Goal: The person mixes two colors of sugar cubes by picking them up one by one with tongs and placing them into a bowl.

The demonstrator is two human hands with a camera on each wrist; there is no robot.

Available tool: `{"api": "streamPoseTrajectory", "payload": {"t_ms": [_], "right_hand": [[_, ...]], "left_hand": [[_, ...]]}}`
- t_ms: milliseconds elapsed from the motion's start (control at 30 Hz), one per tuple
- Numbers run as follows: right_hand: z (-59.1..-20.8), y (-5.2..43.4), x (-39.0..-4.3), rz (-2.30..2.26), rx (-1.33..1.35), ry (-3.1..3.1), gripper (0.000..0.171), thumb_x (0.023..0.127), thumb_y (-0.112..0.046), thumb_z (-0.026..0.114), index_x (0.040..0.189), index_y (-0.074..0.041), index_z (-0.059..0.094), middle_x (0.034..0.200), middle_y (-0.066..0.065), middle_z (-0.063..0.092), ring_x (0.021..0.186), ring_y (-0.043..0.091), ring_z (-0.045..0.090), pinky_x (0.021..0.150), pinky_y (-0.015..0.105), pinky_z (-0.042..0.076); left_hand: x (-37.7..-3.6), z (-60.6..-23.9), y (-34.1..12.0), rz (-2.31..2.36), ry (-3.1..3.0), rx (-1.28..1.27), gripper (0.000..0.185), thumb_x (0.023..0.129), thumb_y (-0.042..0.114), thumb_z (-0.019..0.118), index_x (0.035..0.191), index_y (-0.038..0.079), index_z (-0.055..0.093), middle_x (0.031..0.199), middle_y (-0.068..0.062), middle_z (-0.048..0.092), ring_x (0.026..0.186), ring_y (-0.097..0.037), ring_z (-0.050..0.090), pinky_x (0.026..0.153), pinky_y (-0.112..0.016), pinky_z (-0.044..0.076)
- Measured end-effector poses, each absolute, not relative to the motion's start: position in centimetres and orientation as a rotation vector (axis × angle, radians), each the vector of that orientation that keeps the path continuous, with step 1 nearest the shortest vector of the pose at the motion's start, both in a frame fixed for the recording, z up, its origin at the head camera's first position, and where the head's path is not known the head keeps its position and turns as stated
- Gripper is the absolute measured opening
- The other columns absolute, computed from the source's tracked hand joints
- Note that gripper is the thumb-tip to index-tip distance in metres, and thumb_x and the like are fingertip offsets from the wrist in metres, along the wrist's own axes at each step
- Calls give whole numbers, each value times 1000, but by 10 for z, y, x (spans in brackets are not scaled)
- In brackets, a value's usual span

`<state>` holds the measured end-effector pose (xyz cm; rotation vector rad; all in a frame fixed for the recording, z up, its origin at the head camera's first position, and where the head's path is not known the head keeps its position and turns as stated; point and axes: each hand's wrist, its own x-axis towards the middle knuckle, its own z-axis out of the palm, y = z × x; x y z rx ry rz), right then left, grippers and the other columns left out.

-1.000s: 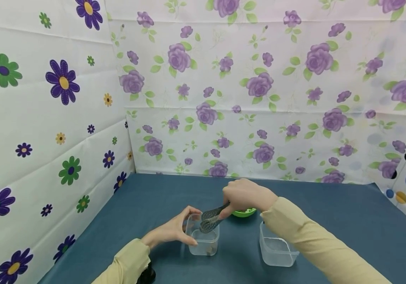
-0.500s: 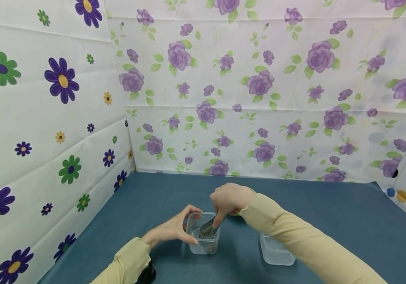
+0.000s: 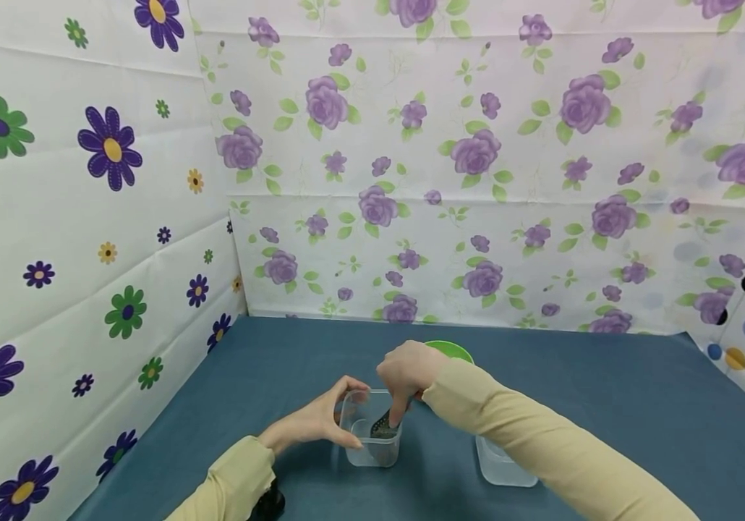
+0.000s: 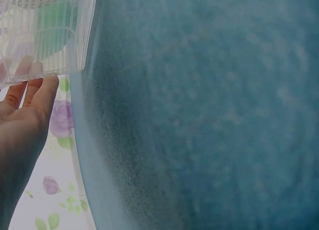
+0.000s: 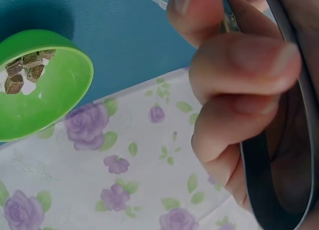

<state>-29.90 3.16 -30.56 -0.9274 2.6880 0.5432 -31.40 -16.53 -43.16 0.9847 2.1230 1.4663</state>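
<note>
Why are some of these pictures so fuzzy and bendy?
Head view: sharp, but the wide lens bends the flowered walls. Left wrist view: tipped sideways, the blue tablecloth soft and grainy. Right wrist view: the right hand sits too close, so its fingers blur, while the green bowl looks clearer.
</note>
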Motion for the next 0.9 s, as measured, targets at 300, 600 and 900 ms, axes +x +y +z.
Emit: {"api": "streamPoseTrajectory", "payload": {"t_ms": [300, 600, 900], "right_hand": [[-310, 25, -296, 589, -1013, 2670, 34, 69, -50, 73, 54, -21, 65, 47, -6, 54, 36, 7, 42, 41, 23, 39], [-313, 31, -299, 563, -1069, 2716, 38, 69, -54, 71, 50, -23, 59, 40, -5, 46, 36, 8, 43, 42, 23, 39], [-314, 29, -294, 634, -1079, 2716, 33, 67, -53, 73, 56, -24, 61, 48, -10, 49, 44, 6, 46, 45, 23, 40]], "left_hand": [[-314, -432, -166, 1476, 2111, 970, 69, 80, 22, 71, 133, 5, 29, 135, -17, 28, 122, -26, 32, 87, -45, 37], [-315, -432, -165, 1472, 2105, 970, 70, 80, 24, 71, 133, 6, 29, 133, -16, 30, 121, -29, 32, 85, -44, 38], [-314, -431, -165, 1466, 2114, 991, 70, 80, 21, 71, 133, 4, 28, 133, -19, 29, 121, -29, 32, 85, -45, 38]]}}
